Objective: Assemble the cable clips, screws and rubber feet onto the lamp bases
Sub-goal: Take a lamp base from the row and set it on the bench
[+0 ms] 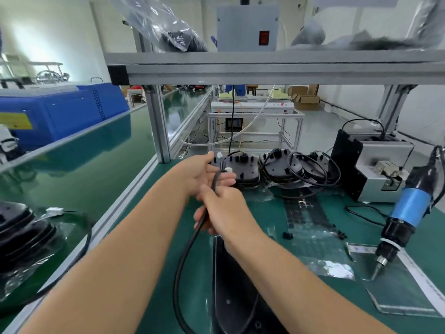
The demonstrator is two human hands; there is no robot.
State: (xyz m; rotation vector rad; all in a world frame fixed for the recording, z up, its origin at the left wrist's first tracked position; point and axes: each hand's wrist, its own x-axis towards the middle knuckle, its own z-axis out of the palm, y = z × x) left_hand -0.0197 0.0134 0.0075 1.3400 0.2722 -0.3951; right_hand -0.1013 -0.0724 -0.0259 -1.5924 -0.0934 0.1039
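Right hand (226, 208): fingers curled round the black cable (190, 239), gripping it above the middle of the green bench (277, 213).
Left hand (207, 174): palm up with fingers loosely extended under the cable's free end; the white connector (228, 169) lies against its fingertips. A closed grip cannot be confirmed.
Black cable: runs from the connector down through the right hand, loops toward the near edge of the bench and leads to the lamp base beneath the forearms.
Lamp base in work (236, 290): black, lying flat at the near edge, partly hidden by the right forearm.
Lamp bases in stock (248, 169): a row of three along the far edge, undersides up, each with a coiled cable; the left hand is just beside the leftmost.
Cable clip (287, 236): small black part, loose on the bench right of the right hand.
Electric screwdriver (404, 218): blue-banded, hanging tip-down above the right edge.
Screw feeder (380, 174): grey box at the far right corner.
Plastic bags (317, 251): clear, flat, between the clip and the screwdriver.
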